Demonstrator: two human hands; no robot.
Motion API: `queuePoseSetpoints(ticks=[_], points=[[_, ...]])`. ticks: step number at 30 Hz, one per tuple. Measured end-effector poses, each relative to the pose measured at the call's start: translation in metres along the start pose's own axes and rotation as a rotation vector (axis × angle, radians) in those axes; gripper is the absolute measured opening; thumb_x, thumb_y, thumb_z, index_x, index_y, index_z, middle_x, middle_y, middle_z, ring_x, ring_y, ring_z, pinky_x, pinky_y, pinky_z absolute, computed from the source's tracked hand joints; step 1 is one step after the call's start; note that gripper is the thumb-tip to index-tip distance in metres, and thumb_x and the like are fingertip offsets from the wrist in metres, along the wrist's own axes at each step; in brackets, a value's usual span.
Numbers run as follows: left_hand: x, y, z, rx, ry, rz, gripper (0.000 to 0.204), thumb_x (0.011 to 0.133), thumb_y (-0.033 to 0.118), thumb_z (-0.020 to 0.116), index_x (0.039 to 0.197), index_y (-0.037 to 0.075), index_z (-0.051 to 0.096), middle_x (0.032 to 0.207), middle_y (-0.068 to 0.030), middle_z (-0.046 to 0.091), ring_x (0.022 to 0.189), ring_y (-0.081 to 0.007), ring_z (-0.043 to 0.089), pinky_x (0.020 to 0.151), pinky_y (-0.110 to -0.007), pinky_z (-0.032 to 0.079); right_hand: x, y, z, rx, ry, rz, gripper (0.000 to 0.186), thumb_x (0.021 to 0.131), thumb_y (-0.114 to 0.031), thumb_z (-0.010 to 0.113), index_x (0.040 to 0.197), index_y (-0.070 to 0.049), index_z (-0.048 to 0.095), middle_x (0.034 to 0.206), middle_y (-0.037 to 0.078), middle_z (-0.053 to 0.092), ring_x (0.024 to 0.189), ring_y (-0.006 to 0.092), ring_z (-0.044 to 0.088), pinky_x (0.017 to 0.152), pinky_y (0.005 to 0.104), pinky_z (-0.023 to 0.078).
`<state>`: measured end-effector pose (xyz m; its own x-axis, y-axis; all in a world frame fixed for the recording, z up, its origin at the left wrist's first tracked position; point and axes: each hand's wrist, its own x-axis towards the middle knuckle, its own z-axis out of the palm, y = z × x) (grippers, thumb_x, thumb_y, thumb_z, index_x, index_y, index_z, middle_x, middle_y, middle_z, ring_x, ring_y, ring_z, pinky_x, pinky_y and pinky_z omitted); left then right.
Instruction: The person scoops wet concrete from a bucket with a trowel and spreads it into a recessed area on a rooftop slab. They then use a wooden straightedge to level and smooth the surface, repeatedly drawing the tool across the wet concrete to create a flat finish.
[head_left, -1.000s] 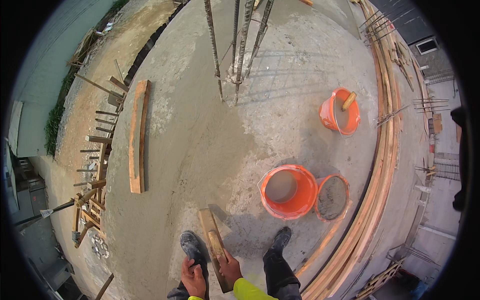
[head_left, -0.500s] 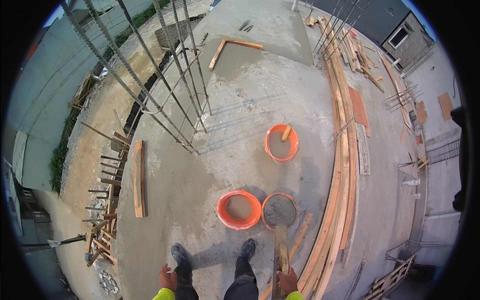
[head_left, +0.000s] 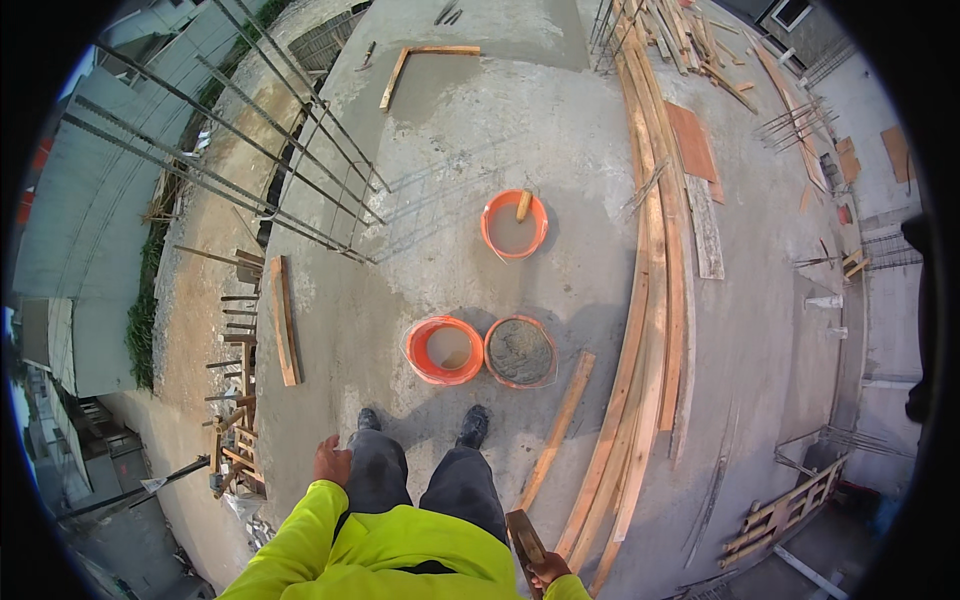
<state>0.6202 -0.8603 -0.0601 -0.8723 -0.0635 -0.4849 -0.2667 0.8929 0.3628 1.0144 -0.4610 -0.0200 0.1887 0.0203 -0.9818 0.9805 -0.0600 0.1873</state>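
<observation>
My right hand (head_left: pixel 548 570), low at my right side, is closed round the wooden handle of a flat plastering float (head_left: pixel 524 548). The float is tilted, and part of it runs past the lower edge. My left hand (head_left: pixel 333 462) hangs beside my left thigh with nothing visible in it, its fingers loosely bent. In front of my boots stand two touching buckets. The left one is an orange bucket (head_left: pixel 413 366) with murky water in it; the right bucket holds grey mortar (head_left: pixel 521 350). Farther off, another orange bucket (head_left: pixel 486 226) holds murky water and a wooden-handled tool (head_left: pixel 524 205).
Long timber planks (head_left: pixel 652 300) lie along the right, with a loose batten (head_left: pixel 556 430) nearer me. A short timber (head_left: pixel 284 320) lies at left by the slab edge. Upright rebar (head_left: pixel 300 150) rises at far left. An L-shaped wooden frame (head_left: pixel 440 50) lies ahead.
The view has tilted, so the buckets sit higher and my torso shows. My right hand has turned the float and drawn it back from near the mortar bucket to my side.
</observation>
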Motion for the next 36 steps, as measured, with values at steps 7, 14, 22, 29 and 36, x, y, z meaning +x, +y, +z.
queuePoseSetpoints(ticks=[7,14,22,29,36], points=[[0.046,0.069,-0.049,-0.087,-0.048,-0.113,0.053,0.082,0.023,0.068,0.129,-0.001,0.065,0.125,-0.0274,0.067,0.109,-0.0396,0.069,0.097,-0.043,0.054,-0.041,-0.085,-0.023,0.157,0.247,-0.106,0.039,0.093,-0.027,0.072,0.116,0.004,0.064,0.083,0.015,0.071,0.059,0.0237,0.071,0.053,0.0383,0.06],[0.182,0.115,-0.062,0.008,-0.208,-0.057,0.052,0.083,0.03,0.068,0.126,-0.002,0.067,0.121,-0.0272,0.069,0.114,-0.0425,0.066,0.101,-0.046,0.052,-0.055,-0.203,-0.051,0.326,0.418,-0.197,0.034,0.094,-0.021,0.072,0.116,0.003,0.064,0.081,0.015,0.07,0.056,0.0242,0.07,0.05,0.0388,0.06],[0.405,0.289,-0.152,-0.137,-0.278,0.242,0.056,0.085,0.032,0.063,0.13,-0.001,0.063,0.123,-0.0239,0.069,0.116,-0.0399,0.065,0.103,-0.046,0.05,-0.156,-0.396,-0.021,0.466,0.535,-0.14,0.034,0.096,-0.02,0.071,0.115,0.007,0.063,0.077,0.016,0.069,0.053,0.0253,0.069,0.044,0.0389,0.057],[0.472,0.415,-0.218,-0.09,-0.318,0.405,0.055,0.087,0.033,0.063,0.131,0.0,0.063,0.128,-0.0241,0.066,0.121,-0.0388,0.061,0.106,-0.044,0.047,-0.229,-0.554,-0.04,0.32,0.638,-0.27,0.036,0.097,-0.021,0.07,0.113,0.01,0.061,0.074,0.016,0.068,0.049,0.0249,0.067,0.04,0.0386,0.054],[0.536,0.505,-0.241,-0.297,-0.326,0.381,0.054,0.088,0.03,0.064,0.132,-0.001,0.063,0.13,-0.023,0.066,0.121,-0.038,0.062,0.106,-0.043,0.047,-0.242,-0.719,-0.131,0.246,0.595,-0.518,0.034,0.098,-0.022,0.07,0.107,0.009,0.061,0.067,0.012,0.063,0.042,0.02,0.059,0.037,0.0355,0.049]])
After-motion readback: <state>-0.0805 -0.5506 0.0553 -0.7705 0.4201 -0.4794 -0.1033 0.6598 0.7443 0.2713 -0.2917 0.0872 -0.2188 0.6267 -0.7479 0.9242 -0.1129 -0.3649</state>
